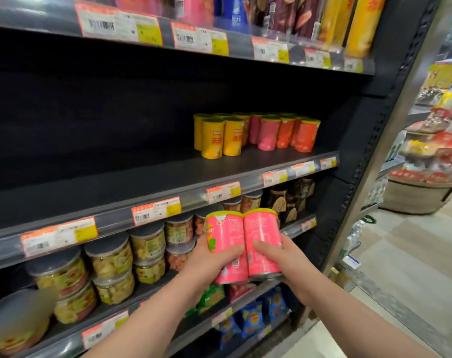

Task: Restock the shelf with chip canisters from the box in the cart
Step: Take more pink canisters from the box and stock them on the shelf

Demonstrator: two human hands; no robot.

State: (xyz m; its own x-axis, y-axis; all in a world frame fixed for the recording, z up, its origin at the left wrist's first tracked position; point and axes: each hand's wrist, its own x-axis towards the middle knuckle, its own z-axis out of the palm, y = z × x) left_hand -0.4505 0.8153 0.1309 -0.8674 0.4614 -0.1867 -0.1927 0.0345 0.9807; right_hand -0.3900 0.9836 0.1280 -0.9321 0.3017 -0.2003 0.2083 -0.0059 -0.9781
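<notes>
I hold two pink chip canisters upright and side by side in front of the shelving. My left hand (209, 257) grips the left pink canister (226, 236), and my right hand (284, 254) grips the right pink canister (262, 233). Both sit just below the lip of the dark middle shelf (142, 177). On that shelf, toward its right end, stand several short canisters: yellow ones (212, 138), pink ones (267, 134) and orange ones (306, 135). The left part of that shelf is bare. No box or cart is in view.
The shelf below holds several clear snack jars (111, 259) with dark lids. Tall canisters (362, 24) stand on the top shelf. Blue chip bags (253, 319) sit lower down. To the right is the shelving's upright post (390, 112), an aisle floor and a basket display (421, 192).
</notes>
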